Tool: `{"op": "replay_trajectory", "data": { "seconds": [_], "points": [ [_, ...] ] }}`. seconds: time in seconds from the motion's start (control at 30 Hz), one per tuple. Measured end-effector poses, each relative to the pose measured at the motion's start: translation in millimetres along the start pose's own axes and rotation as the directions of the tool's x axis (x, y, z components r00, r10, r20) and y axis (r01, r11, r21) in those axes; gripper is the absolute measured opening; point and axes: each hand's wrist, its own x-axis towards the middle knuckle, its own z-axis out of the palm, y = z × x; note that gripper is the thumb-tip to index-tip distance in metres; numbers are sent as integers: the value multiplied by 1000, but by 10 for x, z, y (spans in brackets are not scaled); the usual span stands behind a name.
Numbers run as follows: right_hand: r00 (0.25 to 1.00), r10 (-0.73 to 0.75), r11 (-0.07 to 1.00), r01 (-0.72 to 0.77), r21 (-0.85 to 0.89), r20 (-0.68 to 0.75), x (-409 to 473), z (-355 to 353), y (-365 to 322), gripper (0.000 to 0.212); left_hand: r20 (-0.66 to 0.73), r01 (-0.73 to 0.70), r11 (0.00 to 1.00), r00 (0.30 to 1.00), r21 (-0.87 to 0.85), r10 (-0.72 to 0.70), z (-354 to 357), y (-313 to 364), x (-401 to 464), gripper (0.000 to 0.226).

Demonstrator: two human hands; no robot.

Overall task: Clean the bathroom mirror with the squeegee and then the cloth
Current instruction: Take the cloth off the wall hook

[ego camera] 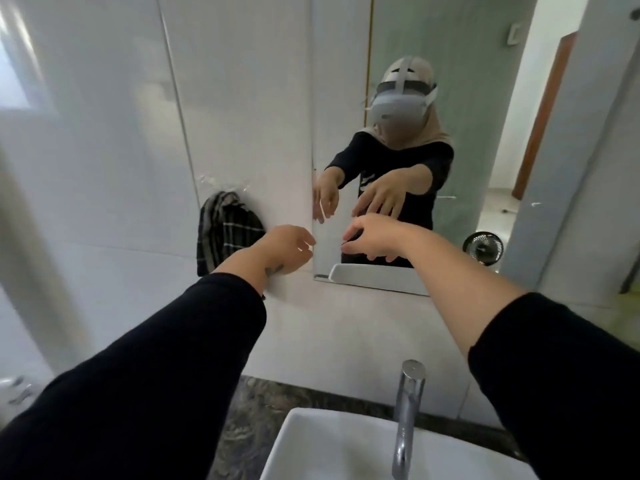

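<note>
The bathroom mirror hangs on the white tiled wall and reflects a person wearing a headset. A dark checked cloth hangs on the wall just left of the mirror's lower corner. My left hand is beside the mirror's left edge, to the right of the cloth, with its fingers loosely curled and apart. My right hand hovers in front of the lower left of the glass with fingers spread, holding nothing. No squeegee is in view.
A white basin with a chrome tap sits below on a dark stone counter. A small black fan and an open doorway appear in the mirror's reflection. A white wall panel flanks the mirror on the right.
</note>
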Motion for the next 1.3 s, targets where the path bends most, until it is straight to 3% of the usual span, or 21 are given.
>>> {"op": "replay_trajectory", "data": {
  "seconds": [0.27,0.37,0.47,0.6,0.73,0.83,1.0,1.13,1.3],
  "points": [
    [975,-220,975,220,12,-32,699,331,-811,44,-231,124,991,967,54,-109,-465,-892,14,39],
    [959,-273,958,278,73,-75,962,514,-978,49,-329,162,987,933,18,-147,-489,-1159,108,56],
    [935,-308,940,328,96,-175,1207,715,-1070,55,-411,179,983,895,-32,-176,-458,-1360,198,71],
    [889,-284,941,330,72,-359,1419,970,-1109,54,-373,162,981,908,-107,-190,-332,-1568,346,84],
    [872,-252,931,336,141,-419,1557,1187,-1142,54,-369,102,977,914,-190,-167,-172,-1638,461,89],
    [858,-218,864,392,316,-466,1634,1260,-1145,49,-452,33,973,882,-228,-136,-102,-1649,509,84],
    [847,-215,765,455,456,-486,1651,1116,-1119,43,-523,-101,929,846,-355,-108,-230,-1554,450,77],
    [822,-317,645,552,528,-473,1495,833,-1057,44,-554,-213,863,827,-459,-90,-528,-1284,370,73],
    [786,-448,493,615,616,-426,1071,362,-981,46,-550,-357,820,833,-448,62,-865,-707,267,71]
  ]
}}
